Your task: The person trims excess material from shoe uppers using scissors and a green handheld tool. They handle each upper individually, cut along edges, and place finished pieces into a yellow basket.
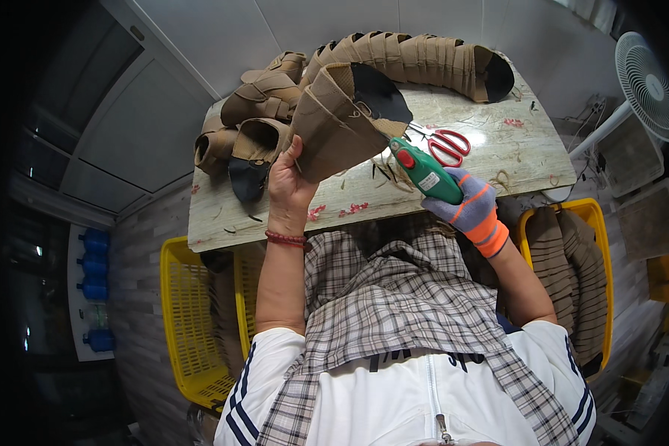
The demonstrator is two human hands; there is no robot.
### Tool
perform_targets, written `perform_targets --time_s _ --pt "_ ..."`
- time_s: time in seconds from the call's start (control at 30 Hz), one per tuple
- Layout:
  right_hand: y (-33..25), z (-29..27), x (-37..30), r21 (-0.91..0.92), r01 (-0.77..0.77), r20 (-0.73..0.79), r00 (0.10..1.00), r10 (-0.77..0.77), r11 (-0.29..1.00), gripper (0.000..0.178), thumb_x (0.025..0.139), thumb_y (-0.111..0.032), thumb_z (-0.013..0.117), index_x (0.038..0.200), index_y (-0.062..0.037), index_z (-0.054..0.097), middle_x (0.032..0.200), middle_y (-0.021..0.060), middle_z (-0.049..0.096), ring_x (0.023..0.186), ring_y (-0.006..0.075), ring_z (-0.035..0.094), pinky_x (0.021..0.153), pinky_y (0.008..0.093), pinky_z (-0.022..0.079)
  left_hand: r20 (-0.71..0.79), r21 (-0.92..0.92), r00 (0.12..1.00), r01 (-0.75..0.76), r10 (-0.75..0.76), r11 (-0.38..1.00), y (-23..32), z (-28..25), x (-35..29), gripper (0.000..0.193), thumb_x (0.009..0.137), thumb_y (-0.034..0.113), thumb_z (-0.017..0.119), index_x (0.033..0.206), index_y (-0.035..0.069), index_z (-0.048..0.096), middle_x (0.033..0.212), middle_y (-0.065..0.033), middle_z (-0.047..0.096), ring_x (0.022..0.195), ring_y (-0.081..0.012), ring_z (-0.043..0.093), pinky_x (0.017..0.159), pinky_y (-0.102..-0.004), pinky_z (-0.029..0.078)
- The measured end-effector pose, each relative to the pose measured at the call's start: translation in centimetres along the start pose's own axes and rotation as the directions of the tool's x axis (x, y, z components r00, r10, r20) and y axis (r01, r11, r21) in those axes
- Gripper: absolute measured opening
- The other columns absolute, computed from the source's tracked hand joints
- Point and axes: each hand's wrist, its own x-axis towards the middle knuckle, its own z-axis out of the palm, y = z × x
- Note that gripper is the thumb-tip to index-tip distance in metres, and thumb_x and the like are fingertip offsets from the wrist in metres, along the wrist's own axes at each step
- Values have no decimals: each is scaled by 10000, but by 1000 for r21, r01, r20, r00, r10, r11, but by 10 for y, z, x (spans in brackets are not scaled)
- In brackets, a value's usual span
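Observation:
My bare left hand [290,177] grips a tan fabric shoe upper [327,128] with a black section, holding it raised over the table by its lower left edge. In my right hand [470,212], which wears a grey and orange glove, is a green handheld electric cutter [428,177] with a red button. The cutter's tip is at the lower right edge of the upper; whether the blade touches it I cannot tell. Just behind the cutter lie red-handled scissors [449,147]. A long nested row of similar uppers [416,61] curves along the table's far side.
More loose uppers [256,100] are heaped at the table's left. Thread scraps and dark trimmings are scattered over the pale tabletop [524,163]. Yellow baskets [172,320] stand at my left, and another yellow basket [607,293] holds stacked uppers at my right. A white fan [649,88] stands far right.

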Motion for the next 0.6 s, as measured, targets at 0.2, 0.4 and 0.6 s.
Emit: perform_targets --time_s 0.2,0.4,0.6 --pt "-3 5 6 199 -127 41 992 121 972 460 714 -338 822 987 -9 652 725 74 668 633 122 629 586 268 505 74 251 985 -168 154 953 -9 12 -6 366 939 105 548 1289 5 510 1282 -130 563 1205 -272 519 1030 -435 419" --pt "-13 2 25 419 -386 202 922 330 822 414 762 -352 788 910 8 647 634 15 588 558 60 528 505 241 432 141 442 965 -263 223 858 -23 -1 -8 315 906 13 573 1222 10 571 1189 -102 623 1099 -224 592 960 -398 483" --pt "-4 8 22 227 -340 46 940 339 913 501 712 -456 797 912 -20 655 621 75 594 540 151 565 537 302 466 98 527 930 -350 353 775 -38 3 -4 287 839 -25 645 1123 16 632 1082 -91 667 970 -179 647 849 -334 553"
